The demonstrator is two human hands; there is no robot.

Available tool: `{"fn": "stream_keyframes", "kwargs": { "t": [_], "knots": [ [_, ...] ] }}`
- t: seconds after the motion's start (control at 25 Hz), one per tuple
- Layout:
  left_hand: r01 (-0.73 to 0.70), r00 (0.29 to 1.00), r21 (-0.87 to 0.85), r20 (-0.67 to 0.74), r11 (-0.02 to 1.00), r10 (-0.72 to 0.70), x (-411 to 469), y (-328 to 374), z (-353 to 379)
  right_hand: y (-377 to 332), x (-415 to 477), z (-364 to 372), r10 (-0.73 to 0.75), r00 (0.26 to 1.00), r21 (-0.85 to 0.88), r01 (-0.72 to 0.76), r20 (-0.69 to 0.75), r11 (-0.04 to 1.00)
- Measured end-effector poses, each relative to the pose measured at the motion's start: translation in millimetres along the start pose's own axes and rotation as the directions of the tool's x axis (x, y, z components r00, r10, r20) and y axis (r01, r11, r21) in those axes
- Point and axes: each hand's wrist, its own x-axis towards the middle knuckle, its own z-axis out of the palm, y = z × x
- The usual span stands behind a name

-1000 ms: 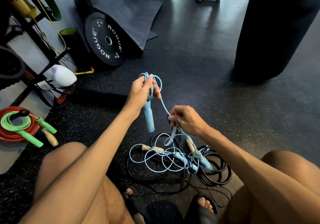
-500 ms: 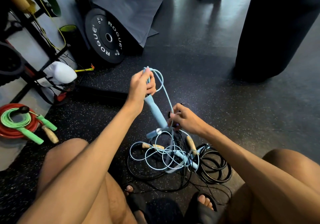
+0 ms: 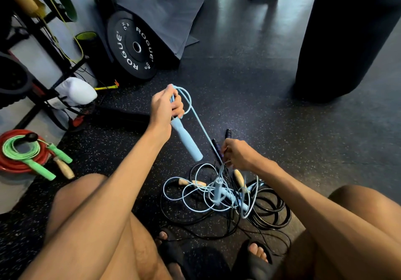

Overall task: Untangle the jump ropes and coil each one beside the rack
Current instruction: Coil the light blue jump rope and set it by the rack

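**Blue jump rope** [image 3: 204, 131]: one handle [image 3: 187, 144] hangs tilted from the left hand [image 3: 165, 107], whose fingers curl round its top and a few gathered loops. The cord runs taut, down and to the right, to the right hand [image 3: 238, 156]. That hand pinches it just above the tangle [image 3: 217, 195] on the floor [image 3: 282, 128] and is the nearer hand to the knot. The remaining blue cord lies looped among black rope [image 3: 273, 214] and wooden handles [image 3: 239, 176]. The probable next move is to draw slack upward. A green rope [image 3: 20, 151] lies coiled at the floor's left edge, beside the rack [image 3: 41, 80].
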Motion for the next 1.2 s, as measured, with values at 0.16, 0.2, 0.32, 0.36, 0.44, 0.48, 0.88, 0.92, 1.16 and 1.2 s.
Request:
{"fn": "stream_keyframes", "kwargs": {
  "t": [0.16, 0.2, 0.32, 0.36, 0.44, 0.48, 0.88, 0.92, 1.16, 1.2],
  "knots": [
    [0.005, 0.998, 0.327, -0.063, 0.945, 0.016, 9.1, -2.4, -6.3, 3.2, 0.5, -5.1, 0.005, 0.988, 0.231, 0.031, -0.154, 0.973],
    [0.029, 0.999, 0.433, -0.047, 0.901, -0.009, 11.0, -5.1, -7.4, 2.5, 0.4, -7.9, -0.058, 0.969, 0.191, 0.106, -0.241, 0.976],
    [0.044, 0.979, 0.749, 0.099, 0.661, -0.176, 8.1, -19.9, -4.2, -2.1, 0.2, -16.7, -0.19, 0.876, 0.104, 0.261, -0.444, 0.96],
    [0.001, 0.962, 0.856, 0.141, 0.517, -0.236, 7.6, -26.9, -5.0, -4.0, 0.1, -19.6, -0.202, 0.849, 0.105, 0.287, -0.489, 0.952],
    [-0.071, 0.932, 0.98, 0.132, 0.187, -0.338, 8.2, -38.6, -10.1, -5.4, -0.1, -26.5, -0.184, 0.802, 0.129, 0.308, -0.569, 0.943],
    [-0.074, 0.916, 0.995, 0.094, 0.066, -0.391, 10.9, -44.6, -16.2, -5.6, -0.8, -31.5, -0.157, 0.771, 0.149, 0.31, -0.617, 0.939],
    [0.167, 0.906, 0.948, -0.256, -0.272, -0.336, 16.3, -61.8, -70.8, 54.1, -7.6, -73.0, 0.36, 0.604, 0.501, 0.076, -0.711, 0.862],
    [0.187, 0.91, 0.945, -0.27, -0.27, -0.314, 17.2, -62.1, -76.8, 63.6, -9.0, -73.1, 0.394, 0.593, 0.519, 0.047, -0.702, 0.853],
    [0.305, 0.915, 0.941, -0.332, -0.147, -0.228, 19.2, -64.2, -101.6, 105.0, -26.2, -80.6, 0.582, 0.505, 0.629, -0.095, -0.637, 0.771],
    [0.305, 0.917, 0.946, -0.324, -0.112, -0.234, 18.5, -63.4, -100.5, 106.8, -28.7, -80.1, 0.575, 0.505, 0.616, -0.103, -0.644, 0.781]
  ]
}}
